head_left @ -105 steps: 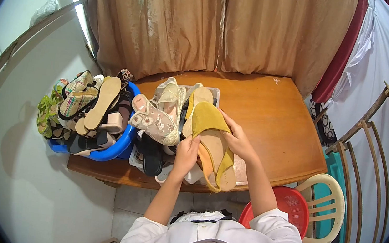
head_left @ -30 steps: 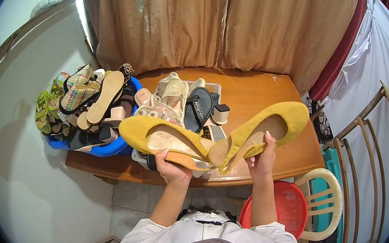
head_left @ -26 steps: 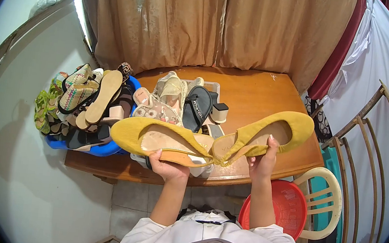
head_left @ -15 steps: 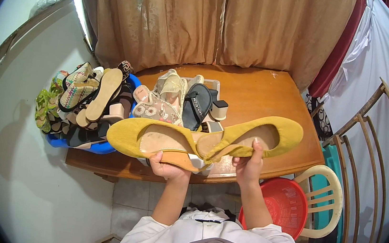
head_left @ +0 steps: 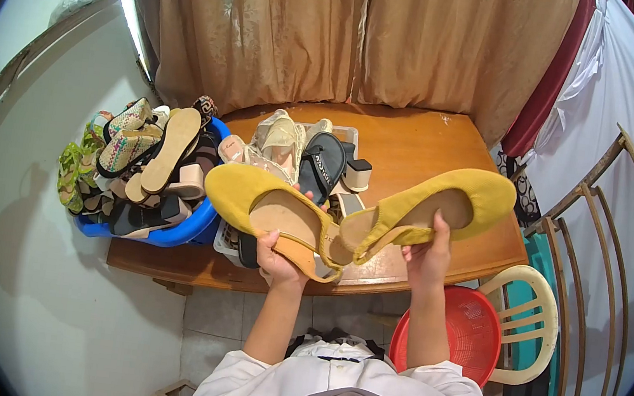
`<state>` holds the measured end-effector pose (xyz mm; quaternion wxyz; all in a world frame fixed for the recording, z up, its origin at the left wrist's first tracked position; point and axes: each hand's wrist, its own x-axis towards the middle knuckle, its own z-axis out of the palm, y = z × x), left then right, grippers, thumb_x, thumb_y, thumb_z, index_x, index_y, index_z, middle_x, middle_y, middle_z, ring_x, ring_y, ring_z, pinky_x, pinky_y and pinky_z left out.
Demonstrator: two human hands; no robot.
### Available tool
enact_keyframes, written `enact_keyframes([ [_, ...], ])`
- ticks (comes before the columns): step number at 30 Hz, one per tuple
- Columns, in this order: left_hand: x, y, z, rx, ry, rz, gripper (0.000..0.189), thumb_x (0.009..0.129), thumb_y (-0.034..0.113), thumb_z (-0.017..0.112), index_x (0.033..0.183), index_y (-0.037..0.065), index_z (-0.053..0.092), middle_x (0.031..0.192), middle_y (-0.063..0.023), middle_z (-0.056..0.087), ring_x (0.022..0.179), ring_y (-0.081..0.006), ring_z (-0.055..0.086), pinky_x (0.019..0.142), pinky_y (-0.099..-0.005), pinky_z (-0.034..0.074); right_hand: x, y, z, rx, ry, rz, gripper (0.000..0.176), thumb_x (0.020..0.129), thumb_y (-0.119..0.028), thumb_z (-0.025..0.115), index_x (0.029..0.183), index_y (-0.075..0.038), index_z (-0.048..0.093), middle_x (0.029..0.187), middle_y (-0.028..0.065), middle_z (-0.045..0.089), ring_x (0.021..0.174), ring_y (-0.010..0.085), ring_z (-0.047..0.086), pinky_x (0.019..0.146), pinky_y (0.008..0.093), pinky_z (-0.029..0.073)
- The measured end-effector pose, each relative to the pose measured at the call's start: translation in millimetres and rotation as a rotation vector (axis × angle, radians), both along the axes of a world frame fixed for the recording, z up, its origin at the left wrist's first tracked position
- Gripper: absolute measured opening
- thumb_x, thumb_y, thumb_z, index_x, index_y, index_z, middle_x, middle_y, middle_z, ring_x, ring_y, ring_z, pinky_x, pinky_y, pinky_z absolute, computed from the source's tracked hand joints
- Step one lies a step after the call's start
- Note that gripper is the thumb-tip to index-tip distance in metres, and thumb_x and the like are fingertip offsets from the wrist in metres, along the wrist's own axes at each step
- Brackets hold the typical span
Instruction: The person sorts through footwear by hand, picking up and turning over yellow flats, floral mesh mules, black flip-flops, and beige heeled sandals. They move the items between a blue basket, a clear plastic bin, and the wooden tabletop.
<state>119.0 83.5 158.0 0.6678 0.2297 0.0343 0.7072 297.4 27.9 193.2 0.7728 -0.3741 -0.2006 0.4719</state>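
My left hand (head_left: 280,263) grips a yellow slingback flat shoe (head_left: 233,190), thumb on its side and fingers reaching underneath. Its toe points to the upper left. The matching yellow shoe (head_left: 487,195) is in my right hand (head_left: 429,259), whose thumb presses inside the opening; its toe points to the upper right. The heel ends of the pair come close together in the middle, above the table. Behind them, a black thong sandal (head_left: 321,169) and a cream shoe (head_left: 280,135) lie in a pale plastic basket (head_left: 350,136), partly hidden by the left shoe.
A blue basin (head_left: 207,222) heaped with sandals stands left on the wooden table (head_left: 433,141). Below its right edge are a red basket (head_left: 466,328) and a cream plastic chair (head_left: 546,310). Brown curtains (head_left: 274,29) hang behind; a wooden rack (head_left: 591,229) stands at right.
The two yellow shoes have moved slightly right and upward, and they are tilted more, making a steeper V. Both hands have shifted with them and keep their hold.
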Motion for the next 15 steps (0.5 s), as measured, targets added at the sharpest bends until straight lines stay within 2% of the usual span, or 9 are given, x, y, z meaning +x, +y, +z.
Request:
enact_keyframes([
  [2, 2, 1, -1, 0.022, -0.030, -0.030, 0.069, 0.070, 0.024, 0.043, 0.135, 0.005, 0.028, 0.134, -0.0187, 0.037, 0.122, -0.0345, 0.041, 0.099, -0.0562, 0.034, 4, 0, 8, 0.026, 0.020, -0.024, 0.032, 0.090, -0.034, 0.050, 0.092, -0.002, 0.054, 0.068, 0.0079, 0.061, 0.047, 0.0138, 0.056, 0.040, 0.0227, 0.045],
  [6, 12, 0, -2, 0.064, -0.015, 0.012, 0.071, 0.070, 0.025, 0.045, 0.136, 0.004, 0.027, 0.136, -0.0187, 0.035, 0.123, -0.0345, 0.039, 0.101, -0.0541, 0.034, 4, -3, 6, 0.117, 0.136, 0.113, 0.028, 0.090, -0.029, 0.049, 0.092, -0.002, 0.054, 0.072, 0.0096, 0.063, 0.055, 0.0159, 0.060, 0.047, 0.0238, 0.049],
  [8, 22, -4, -4, 0.058, -0.037, 0.011, 0.070, 0.072, 0.028, 0.043, 0.136, 0.004, 0.027, 0.137, -0.0191, 0.035, 0.124, -0.0350, 0.039, 0.104, -0.0500, 0.032, -7, -5, -4, 0.143, 0.160, 0.192, 0.026, 0.091, -0.027, 0.049, 0.093, -0.001, 0.055, 0.075, 0.0110, 0.064, 0.060, 0.0174, 0.062, 0.052, 0.0247, 0.052],
  [12, 35, -11, -8, 0.079, -0.030, -0.035, 0.074, 0.072, 0.032, 0.040, 0.138, 0.002, 0.025, 0.139, -0.0184, 0.032, 0.127, -0.0334, 0.035, 0.106, -0.0483, 0.029, -30, -3, -16, 0.074, 0.099, 0.334, 0.030, 0.091, -0.025, 0.049, 0.099, 0.002, 0.055, 0.082, 0.0139, 0.065, 0.068, 0.0195, 0.065, 0.062, 0.0264, 0.055],
  [15, 41, -13, -8, 0.050, -0.030, 0.026, 0.076, 0.071, 0.034, 0.040, 0.137, 0.001, 0.025, 0.140, -0.0170, 0.032, 0.127, -0.0318, 0.036, 0.106, -0.0471, 0.029, -44, -5, -16, 0.013, 0.227, 0.225, 0.021, 0.088, -0.022, 0.054, 0.093, -0.002, 0.054, 0.081, 0.0120, 0.064, 0.064, 0.0195, 0.064, 0.057, 0.0245, 0.055],
])
